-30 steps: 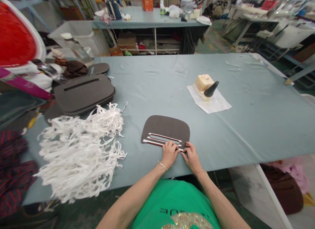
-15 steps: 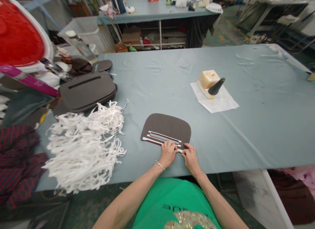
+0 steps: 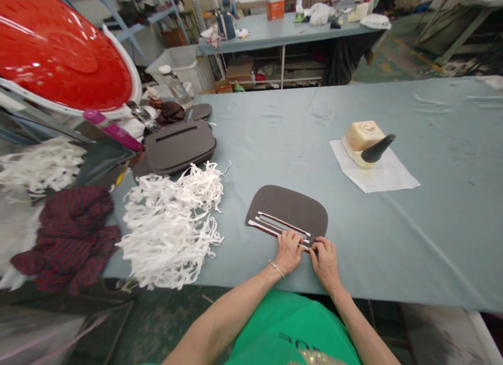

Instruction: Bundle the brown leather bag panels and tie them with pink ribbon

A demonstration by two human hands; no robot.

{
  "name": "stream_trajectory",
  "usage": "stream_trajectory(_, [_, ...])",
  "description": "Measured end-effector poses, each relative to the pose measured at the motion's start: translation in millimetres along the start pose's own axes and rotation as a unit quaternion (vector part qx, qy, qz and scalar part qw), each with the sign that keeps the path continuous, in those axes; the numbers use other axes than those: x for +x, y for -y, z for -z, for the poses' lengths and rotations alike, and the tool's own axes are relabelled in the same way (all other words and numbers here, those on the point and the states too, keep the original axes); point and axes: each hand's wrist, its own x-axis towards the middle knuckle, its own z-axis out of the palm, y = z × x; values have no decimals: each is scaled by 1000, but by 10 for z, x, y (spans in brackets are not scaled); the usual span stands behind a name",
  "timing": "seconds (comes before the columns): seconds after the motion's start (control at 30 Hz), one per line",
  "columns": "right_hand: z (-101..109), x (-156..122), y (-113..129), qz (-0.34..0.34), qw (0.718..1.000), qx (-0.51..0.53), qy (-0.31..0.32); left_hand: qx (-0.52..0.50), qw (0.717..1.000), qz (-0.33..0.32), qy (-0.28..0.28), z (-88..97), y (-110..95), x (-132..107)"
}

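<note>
The dark brown rounded foam panel (image 3: 291,208) lies flat at the near edge of the grey-covered table (image 3: 275,140). The left hand (image 3: 288,251) presses flat on it, gripping nothing, likely to steady it, while the right hand (image 3: 325,259) pinches the end of 1 thin white tape strip (image 3: 271,231)

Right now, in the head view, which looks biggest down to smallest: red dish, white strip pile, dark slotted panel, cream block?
1. red dish, though it seems close to the camera, so this is unsure
2. white strip pile
3. dark slotted panel
4. cream block
</note>
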Motion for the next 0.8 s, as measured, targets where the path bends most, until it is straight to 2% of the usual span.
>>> stream_trajectory(0.17, [36,56,72,-1,1000,-25,-3,-9,1000,0,-19,-11,36,31])
stream_trajectory(0.27, [29,117,191,-3,999,-46,-11,-18,999,-8,-32,104,121,-52])
stream_trajectory(0.37, [-41,175,333,51,998,-42,-2,-3,998,2,-66,316,333,-264])
stream_trajectory(0.47, [-146,207,423,110,993,-33,22,73,991,18,-107,547,657,-482])
stream_trajectory(0.57, [-210,215,434,128,988,-70,42,153,986,-21,-67,710,941,-581])
stream_trajectory(0.63, [-214,219,426,134,985,-90,53,179,982,-45,-36,753,1042,-588])
stream_trajectory(0.8, [-190,314,508,137,980,-122,78,201,978,-31,-52,716,1047,-507])
